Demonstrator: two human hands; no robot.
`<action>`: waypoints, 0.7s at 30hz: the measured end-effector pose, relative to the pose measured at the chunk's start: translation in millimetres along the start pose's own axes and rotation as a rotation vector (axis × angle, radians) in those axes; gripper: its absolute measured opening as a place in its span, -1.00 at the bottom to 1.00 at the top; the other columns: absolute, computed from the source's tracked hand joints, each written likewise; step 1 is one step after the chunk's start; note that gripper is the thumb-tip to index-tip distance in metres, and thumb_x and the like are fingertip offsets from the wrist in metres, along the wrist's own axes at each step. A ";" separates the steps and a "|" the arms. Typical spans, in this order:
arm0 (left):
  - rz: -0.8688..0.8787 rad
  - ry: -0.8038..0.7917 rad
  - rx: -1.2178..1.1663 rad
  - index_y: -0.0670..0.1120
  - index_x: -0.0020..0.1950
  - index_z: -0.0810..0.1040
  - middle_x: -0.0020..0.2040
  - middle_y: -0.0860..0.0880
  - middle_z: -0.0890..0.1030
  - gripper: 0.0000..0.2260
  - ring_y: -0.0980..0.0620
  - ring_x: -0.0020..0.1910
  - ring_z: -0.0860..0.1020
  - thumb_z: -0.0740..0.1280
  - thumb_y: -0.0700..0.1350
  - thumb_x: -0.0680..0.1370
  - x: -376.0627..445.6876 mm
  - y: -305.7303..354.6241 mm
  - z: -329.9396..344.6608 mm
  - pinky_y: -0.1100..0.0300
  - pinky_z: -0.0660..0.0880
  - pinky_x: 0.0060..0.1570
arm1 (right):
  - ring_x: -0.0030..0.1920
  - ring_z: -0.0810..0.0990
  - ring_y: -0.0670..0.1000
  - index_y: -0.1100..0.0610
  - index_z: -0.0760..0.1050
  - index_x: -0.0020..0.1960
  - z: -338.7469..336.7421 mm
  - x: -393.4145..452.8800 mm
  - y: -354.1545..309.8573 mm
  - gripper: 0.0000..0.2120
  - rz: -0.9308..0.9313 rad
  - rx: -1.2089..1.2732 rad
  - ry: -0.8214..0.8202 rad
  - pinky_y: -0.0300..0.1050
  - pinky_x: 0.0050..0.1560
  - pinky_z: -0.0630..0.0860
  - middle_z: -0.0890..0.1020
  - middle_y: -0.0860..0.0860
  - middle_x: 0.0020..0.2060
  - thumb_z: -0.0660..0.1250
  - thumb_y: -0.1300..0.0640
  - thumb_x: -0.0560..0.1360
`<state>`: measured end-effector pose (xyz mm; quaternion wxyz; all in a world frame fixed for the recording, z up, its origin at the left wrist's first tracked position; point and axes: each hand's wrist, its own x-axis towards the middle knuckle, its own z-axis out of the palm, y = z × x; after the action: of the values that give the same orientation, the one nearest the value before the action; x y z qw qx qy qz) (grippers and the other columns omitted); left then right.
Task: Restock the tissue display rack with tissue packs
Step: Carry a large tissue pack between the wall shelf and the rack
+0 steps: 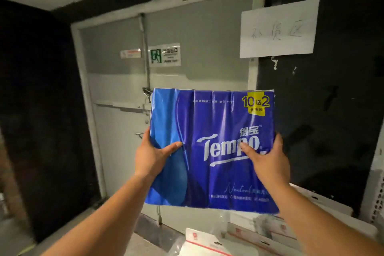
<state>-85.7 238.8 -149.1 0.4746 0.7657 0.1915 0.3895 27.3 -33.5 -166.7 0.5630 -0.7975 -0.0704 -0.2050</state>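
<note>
A large blue Tempo tissue pack [212, 122] is held upright in the air in front of me, its printed face toward the camera. My left hand [152, 155] grips its left edge, thumb across the front. On the opposite edge my right hand [268, 157] holds the pack the same way, thumb over the logo. No display rack is in sight.
A grey double door [116, 93] with an exit sign stands behind the pack. A handwritten paper notice [278, 29] hangs on the dark wall at right. White boxes and packets [259, 233] lie stacked low at the right. A perforated white panel [378, 197] is at the far right edge.
</note>
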 end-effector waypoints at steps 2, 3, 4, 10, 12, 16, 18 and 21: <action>0.007 0.061 0.004 0.12 0.56 0.32 0.23 0.14 0.57 -0.09 -0.01 0.18 0.60 0.64 0.25 0.30 3.1 -1.6 -51.9 0.10 0.55 0.12 | 0.08 0.65 0.22 -0.09 0.27 0.42 29.3 -17.3 -32.9 -0.10 -0.050 0.029 -0.021 0.18 0.07 0.60 0.64 0.01 0.19 0.48 -0.46 0.23; 0.008 0.089 0.011 0.14 0.55 0.31 0.25 0.13 0.58 -0.07 -0.02 0.20 0.61 0.63 0.28 0.28 4.6 -4.2 -77.4 0.04 0.58 0.17 | 0.08 0.65 0.22 -0.08 0.27 0.42 45.0 -25.4 -46.8 -0.11 -0.076 0.049 -0.036 0.16 0.06 0.60 0.65 0.01 0.19 0.49 -0.43 0.25; 0.008 0.120 0.026 0.16 0.55 0.31 0.26 0.13 0.58 -0.07 -0.03 0.21 0.61 0.63 0.30 0.27 5.6 -7.3 -102.2 -0.02 0.59 0.21 | 0.07 0.66 0.21 -0.08 0.27 0.43 60.3 -34.3 -60.9 -0.12 -0.097 0.067 -0.060 0.13 0.05 0.61 0.65 0.00 0.19 0.50 -0.41 0.27; 0.044 0.327 0.088 0.19 0.54 0.32 0.29 0.14 0.58 -0.09 0.02 0.20 0.61 0.63 0.29 0.27 8.0 -32.1 -232.7 -0.05 0.60 0.23 | 0.06 0.66 0.18 -0.05 0.30 0.39 164.8 -82.7 -129.2 -0.17 -0.193 0.214 -0.204 0.05 -0.02 0.58 0.67 0.00 0.16 0.50 -0.40 0.29; 0.039 0.392 0.114 0.18 0.55 0.31 0.29 0.12 0.59 -0.11 0.01 0.18 0.61 0.64 0.24 0.31 12.4 -42.1 -271.3 -0.06 0.61 0.22 | 0.05 0.66 0.19 -0.05 0.29 0.42 200.3 -98.6 -153.1 -0.15 -0.222 0.252 -0.254 0.06 0.00 0.58 0.68 0.03 0.15 0.49 -0.39 0.28; 0.026 0.534 0.169 0.20 0.51 0.37 0.19 0.16 0.63 -0.16 0.03 0.11 0.64 0.68 0.16 0.31 29.2 -65.1 -345.9 0.01 0.63 0.10 | 0.08 0.65 0.22 -0.10 0.28 0.44 276.2 -127.0 -200.2 -0.14 -0.247 0.386 -0.375 0.07 0.04 0.57 0.67 0.00 0.14 0.54 -0.34 0.26; 0.017 0.601 0.197 0.20 0.50 0.39 0.18 0.15 0.63 -0.17 0.00 0.11 0.63 0.68 0.14 0.30 40.6 -77.1 -381.2 0.02 0.61 0.08 | 0.06 0.65 0.16 -0.22 0.29 0.38 318.5 -139.8 -220.5 -0.22 -0.243 0.483 -0.465 0.11 0.10 0.58 0.64 -0.10 0.08 0.55 -0.32 0.28; 0.017 0.684 0.248 0.20 0.49 0.40 0.18 0.15 0.63 -0.17 0.00 0.10 0.63 0.69 0.15 0.30 59.5 -97.2 -432.8 -0.02 0.61 0.10 | 0.04 0.64 0.07 -0.28 0.28 0.36 385.7 -158.5 -250.1 -0.28 -0.287 0.593 -0.585 0.12 0.15 0.57 0.62 -0.16 0.09 0.54 -0.32 0.32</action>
<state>-378.1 574.5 -103.1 0.2832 0.6447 0.3784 0.6008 -106.5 431.8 -122.5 0.6897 -0.6082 -0.3925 -0.0176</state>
